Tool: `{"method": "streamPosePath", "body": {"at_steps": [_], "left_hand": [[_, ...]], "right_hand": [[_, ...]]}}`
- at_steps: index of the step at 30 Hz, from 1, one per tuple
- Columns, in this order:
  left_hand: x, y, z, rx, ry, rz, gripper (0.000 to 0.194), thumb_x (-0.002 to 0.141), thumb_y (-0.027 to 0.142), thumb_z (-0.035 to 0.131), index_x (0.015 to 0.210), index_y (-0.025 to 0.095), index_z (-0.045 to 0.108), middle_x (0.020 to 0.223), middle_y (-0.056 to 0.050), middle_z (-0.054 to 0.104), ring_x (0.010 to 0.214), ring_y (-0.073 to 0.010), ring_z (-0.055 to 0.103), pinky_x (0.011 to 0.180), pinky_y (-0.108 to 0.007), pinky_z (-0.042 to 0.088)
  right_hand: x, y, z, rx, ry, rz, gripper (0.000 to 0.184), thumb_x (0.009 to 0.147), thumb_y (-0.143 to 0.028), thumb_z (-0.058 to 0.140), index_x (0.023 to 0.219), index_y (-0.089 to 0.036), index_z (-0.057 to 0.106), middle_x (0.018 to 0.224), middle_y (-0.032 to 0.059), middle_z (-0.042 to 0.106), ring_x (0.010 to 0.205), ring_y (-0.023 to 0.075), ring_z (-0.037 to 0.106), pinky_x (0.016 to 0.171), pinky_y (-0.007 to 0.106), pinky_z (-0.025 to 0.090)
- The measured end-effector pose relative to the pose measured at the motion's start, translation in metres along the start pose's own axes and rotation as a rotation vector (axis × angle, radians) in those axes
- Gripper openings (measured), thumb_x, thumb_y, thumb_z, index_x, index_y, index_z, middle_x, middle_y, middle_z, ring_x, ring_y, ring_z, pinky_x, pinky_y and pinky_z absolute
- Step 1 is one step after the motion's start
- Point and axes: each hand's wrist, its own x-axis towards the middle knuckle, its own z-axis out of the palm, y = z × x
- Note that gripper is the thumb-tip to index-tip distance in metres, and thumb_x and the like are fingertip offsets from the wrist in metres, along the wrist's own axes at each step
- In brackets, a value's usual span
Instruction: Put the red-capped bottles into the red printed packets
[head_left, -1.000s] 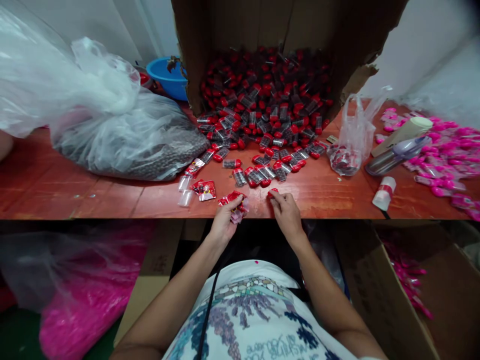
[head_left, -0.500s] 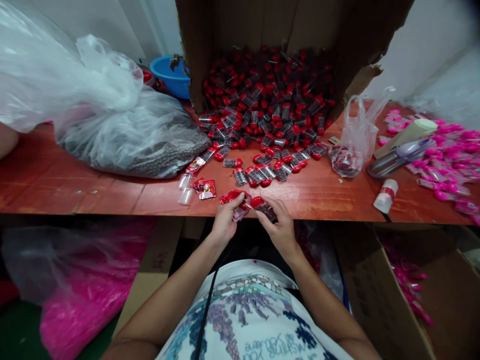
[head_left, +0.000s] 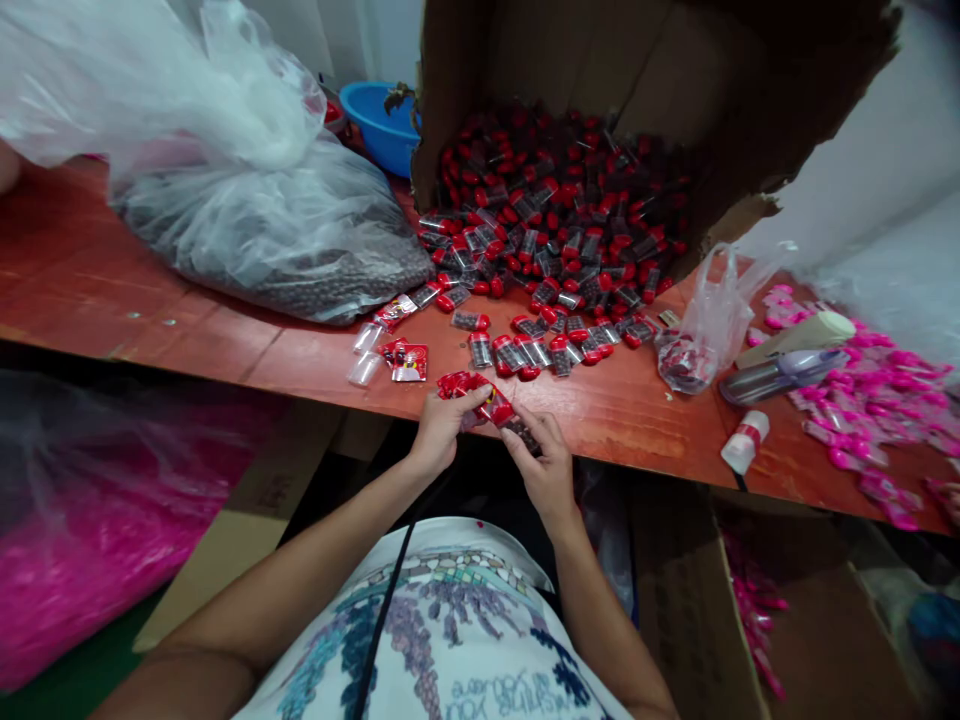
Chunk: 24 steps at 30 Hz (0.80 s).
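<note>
Just over the table's front edge, my left hand [head_left: 435, 432] pinches several glossy red printed labels [head_left: 459, 384]. My right hand [head_left: 549, 468] grips a small clear bottle [head_left: 519, 436] with dark contents, its fingers wrapped around the sides. One red label reaches across to the bottle's cap end and covers it; whether it is fixed there I cannot tell. On the table near my left hand lie loose red labels [head_left: 409, 362] and short clear empty tubes [head_left: 365, 368]. Red-capped bottles [head_left: 510, 354] lie in a loose row beyond my hands.
A tipped cardboard box [head_left: 750, 120] spills a heap of red-capped bottles. A plastic bag of dark beads [head_left: 285, 240] stands left, before a blue basin [head_left: 382, 130]. To the right are a small clear bag [head_left: 694, 345], a drink bottle [head_left: 780, 376], a white roll [head_left: 745, 442] and pink pieces [head_left: 885, 380].
The view has turned and tilted. My hands have come closer together, and a red label now lies over the bottle's red cap, which showed before.
</note>
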Motion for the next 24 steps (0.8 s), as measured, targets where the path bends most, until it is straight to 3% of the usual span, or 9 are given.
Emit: {"method": "streamPosePath", "body": {"at_steps": [4, 10, 14, 20, 22, 24], "left_hand": [[0.001, -0.003, -0.003, 0.027, -0.002, 0.03, 0.025, 0.056, 0.023, 0.082, 0.074, 0.012, 0.069, 0.069, -0.003, 0.069, 0.059, -0.0154, 0.064, 0.062, -0.029, 0.054], [0.0, -0.001, -0.005, 0.081, 0.009, 0.057, 0.026, 0.057, 0.025, 0.082, 0.075, 0.013, 0.069, 0.07, -0.003, 0.069, 0.059, -0.0152, 0.063, 0.058, -0.026, 0.053], [-0.003, 0.003, -0.002, 0.053, -0.06, 0.045, 0.025, 0.056, 0.023, 0.082, 0.074, 0.013, 0.068, 0.069, -0.002, 0.069, 0.06, -0.0155, 0.064, 0.059, -0.026, 0.053], [-0.008, 0.001, 0.002, 0.095, -0.201, 0.025, 0.023, 0.054, 0.014, 0.083, 0.07, 0.012, 0.067, 0.068, -0.002, 0.069, 0.062, -0.0142, 0.063, 0.064, -0.025, 0.053], [-0.008, 0.0, 0.002, 0.121, -0.217, 0.024, 0.024, 0.053, 0.013, 0.083, 0.072, 0.012, 0.068, 0.071, -0.003, 0.069, 0.065, -0.0143, 0.063, 0.066, -0.025, 0.053], [-0.008, 0.001, 0.001, 0.135, -0.24, 0.015, 0.024, 0.054, 0.014, 0.083, 0.074, 0.012, 0.069, 0.073, -0.003, 0.07, 0.067, -0.0144, 0.064, 0.069, -0.025, 0.052]], "right_hand": [[0.003, -0.001, -0.004, 0.067, -0.047, 0.049, 0.035, 0.089, -0.028, 0.055, 0.124, -0.03, 0.059, 0.092, 0.0022, 0.056, 0.082, 0.015, 0.057, 0.075, 0.028, 0.049], [0.005, 0.004, -0.003, 0.133, -0.017, 0.127, 0.034, 0.082, -0.029, 0.063, 0.116, -0.024, 0.063, 0.1, 0.0034, 0.062, 0.088, 0.0168, 0.059, 0.079, 0.03, 0.049], [0.006, 0.007, -0.001, 0.198, -0.016, 0.171, 0.037, 0.081, -0.03, 0.064, 0.117, -0.023, 0.061, 0.11, 0.0048, 0.062, 0.098, 0.0189, 0.06, 0.086, 0.032, 0.049], [0.008, 0.002, -0.002, 0.164, -0.017, 0.076, 0.034, 0.084, -0.027, 0.06, 0.118, -0.026, 0.062, 0.107, 0.0038, 0.061, 0.102, 0.0181, 0.058, 0.091, 0.031, 0.047], [0.007, 0.002, 0.0, 0.197, 0.015, 0.107, 0.03, 0.084, -0.028, 0.061, 0.113, -0.025, 0.064, 0.105, 0.0032, 0.06, 0.097, 0.017, 0.058, 0.087, 0.03, 0.048], [0.005, 0.004, 0.004, 0.29, 0.052, 0.197, 0.029, 0.082, -0.031, 0.062, 0.11, -0.024, 0.063, 0.099, 0.0021, 0.061, 0.082, 0.014, 0.059, 0.071, 0.026, 0.051]]}}
